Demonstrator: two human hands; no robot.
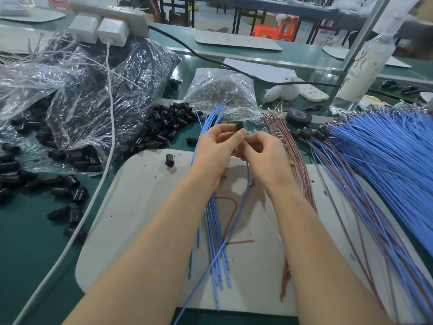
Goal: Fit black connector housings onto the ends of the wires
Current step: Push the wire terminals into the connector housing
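Over the far edge of the white board (140, 195), the left hand (218, 148) pinches a black housing (239, 126) close against the right hand (264, 153), which grips a dangling blue wire (248, 181), presumably to feed its tip in, with spare housings (164, 127) heaped within reach.

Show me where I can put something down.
The white mat is mostly bare between the lone black housing and the left arm. So is the green table below the white cable. Crowded: loose housings left, blue wires right.
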